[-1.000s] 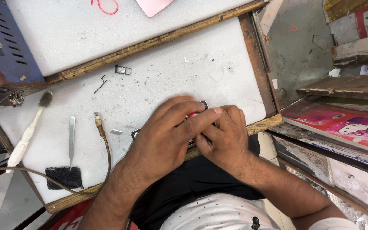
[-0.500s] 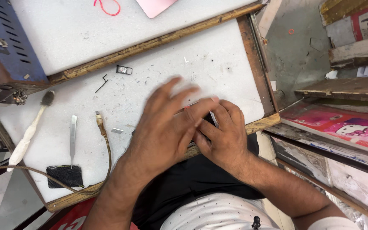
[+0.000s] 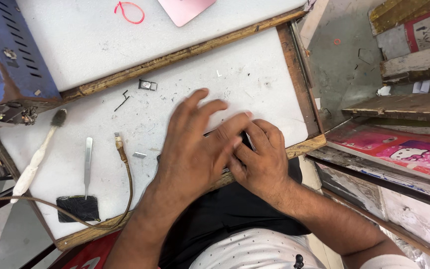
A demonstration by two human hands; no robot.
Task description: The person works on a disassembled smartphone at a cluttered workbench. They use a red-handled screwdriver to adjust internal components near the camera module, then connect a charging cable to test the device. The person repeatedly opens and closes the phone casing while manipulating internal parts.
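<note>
Both hands meet at the near edge of the white work surface: left hand lies flat, fingers spread, pressing down on a small dark flat object; right hand curls against it from the right, fingers bent around its edge. Object is almost wholly covered — only a dark sliver shows between the fingers, so its kind and make cannot be told. Wooden frame borders the surface like a shallow tray; on it, left of the hands, lie metal tweezers, a white-handled brush, a braided cable, a black pad and, farther off, a small metal card tray. Blue metal box is cut off at far left; pink flat item — cut off at the far edge.
</note>
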